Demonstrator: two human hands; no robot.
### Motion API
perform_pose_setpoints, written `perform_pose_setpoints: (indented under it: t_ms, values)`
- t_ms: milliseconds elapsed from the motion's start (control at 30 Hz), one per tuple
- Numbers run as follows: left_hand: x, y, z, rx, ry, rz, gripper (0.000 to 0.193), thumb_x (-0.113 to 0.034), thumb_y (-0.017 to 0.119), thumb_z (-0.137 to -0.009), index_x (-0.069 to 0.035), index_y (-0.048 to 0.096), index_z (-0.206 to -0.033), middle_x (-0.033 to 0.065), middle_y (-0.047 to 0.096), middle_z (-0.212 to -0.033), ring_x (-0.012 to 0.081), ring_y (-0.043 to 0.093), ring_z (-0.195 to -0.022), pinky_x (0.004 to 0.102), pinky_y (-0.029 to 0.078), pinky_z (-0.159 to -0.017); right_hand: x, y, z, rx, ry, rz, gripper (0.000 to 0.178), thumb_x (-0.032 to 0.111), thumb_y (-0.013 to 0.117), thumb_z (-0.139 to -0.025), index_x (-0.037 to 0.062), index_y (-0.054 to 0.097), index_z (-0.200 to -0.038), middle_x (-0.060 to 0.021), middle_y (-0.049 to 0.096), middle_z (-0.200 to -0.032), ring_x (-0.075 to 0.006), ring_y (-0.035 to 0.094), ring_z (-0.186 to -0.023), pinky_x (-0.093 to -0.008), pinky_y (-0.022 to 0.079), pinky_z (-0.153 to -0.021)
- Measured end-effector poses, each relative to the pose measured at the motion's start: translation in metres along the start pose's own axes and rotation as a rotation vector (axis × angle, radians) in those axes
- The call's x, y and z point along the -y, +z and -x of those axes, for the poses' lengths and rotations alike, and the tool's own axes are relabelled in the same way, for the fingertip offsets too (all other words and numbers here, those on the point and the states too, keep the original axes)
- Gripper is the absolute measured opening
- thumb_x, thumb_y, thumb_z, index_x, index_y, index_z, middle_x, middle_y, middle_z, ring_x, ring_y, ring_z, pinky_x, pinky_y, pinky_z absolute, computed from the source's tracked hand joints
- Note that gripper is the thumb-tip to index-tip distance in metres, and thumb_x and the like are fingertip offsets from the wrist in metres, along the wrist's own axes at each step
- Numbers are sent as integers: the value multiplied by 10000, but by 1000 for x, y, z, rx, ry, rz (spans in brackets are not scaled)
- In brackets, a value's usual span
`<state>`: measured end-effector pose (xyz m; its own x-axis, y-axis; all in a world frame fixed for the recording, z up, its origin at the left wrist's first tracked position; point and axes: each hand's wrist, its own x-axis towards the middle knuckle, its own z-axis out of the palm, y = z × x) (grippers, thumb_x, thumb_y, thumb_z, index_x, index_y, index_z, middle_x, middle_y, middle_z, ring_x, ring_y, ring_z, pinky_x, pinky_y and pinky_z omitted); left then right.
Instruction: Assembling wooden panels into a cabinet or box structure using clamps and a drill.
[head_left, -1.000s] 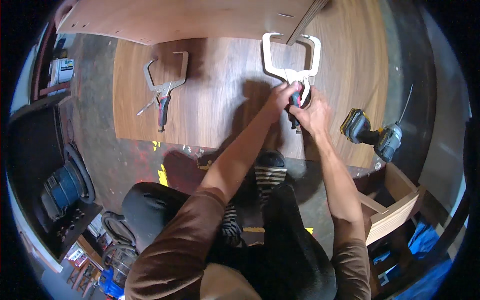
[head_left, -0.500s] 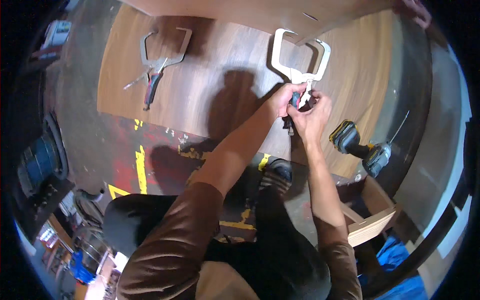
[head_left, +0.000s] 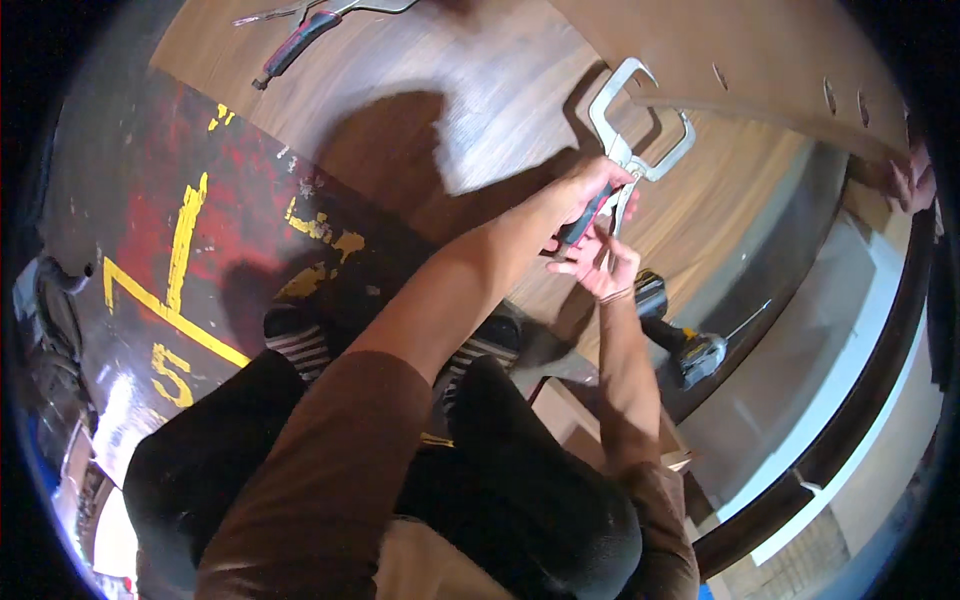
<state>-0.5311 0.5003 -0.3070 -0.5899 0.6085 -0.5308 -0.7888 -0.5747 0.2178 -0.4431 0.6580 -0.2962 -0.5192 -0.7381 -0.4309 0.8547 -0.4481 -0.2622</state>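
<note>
My left hand (head_left: pixel 590 190) is wrapped around the grip of a locking C-clamp (head_left: pixel 608 105) with pale metal jaws and a red and black handle. Its jaws reach up to the lower edge of an upright wooden panel (head_left: pixel 740 75); whether they touch it I cannot tell. Just below, my right hand (head_left: pixel 606 264) has its palm turned up and its fingers apart, close by the handle's lower end. Some fingertips are hidden behind the handle. A second locking clamp (head_left: pixel 300 42) lies at the upper left, partly out of view.
A wood-grain board (head_left: pixel 390 60) lies under the clamps. A cordless drill (head_left: pixel 690 350) with a long bit rests right of my right forearm, near a small wooden box (head_left: pixel 570 415). Another person's hand (head_left: pixel 910 182) is at the panel's far right. Yellow marks line the floor (head_left: pixel 200 250).
My view has swung to the right and shows more of the panel's slots. My right hand has loosened from the clamp handle and turned palm up; my left hand keeps its hold.
</note>
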Motion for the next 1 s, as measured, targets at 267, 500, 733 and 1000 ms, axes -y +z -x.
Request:
perform_pose_setpoints:
  t_ms: [267,500,733,1000]
  values:
    - [-45,-62,15,77,185,-664,608,-634,593,-966,-60,733,-1109,47,716,-947,161,643,-785,319,519,-700,-8,7,-21,165,-10,-229,888,305,738,-871,-27,287,-1560,-321,516,-1393,-506,596,-1171,-559,597,-892]
    - [-56,-42,8,-711,1332,-1323,245,-280,598,-917,-96,755,-958,104,758,-991,303,689,-947,431,473,-930,-2,0,-8,119,-9,-205,960,351,753,-864,10,232,-1594,-322,516,-1382,-504,614,-1149,-666,531,-949]
    - [-74,-59,-31,-1157,1361,-1448,317,-194,676,-788,-77,736,-1077,139,661,-1236,326,542,-1264,491,350,-1094,2,2,-9,116,-39,-131,970,434,738,-866,-4,256,-1585,-283,539,-1372,-459,640,-1134,-616,501,-993]
    - [-101,-39,-79,-1102,1214,-1752,588,-593,811,-648,-110,749,-978,61,576,-1079,272,482,-1150,480,316,-1106,-3,1,-9,96,5,-184,955,433,749,-846,-14,306,-1564,-287,566,-1361,-454,634,-1121,-614,464,-1017]
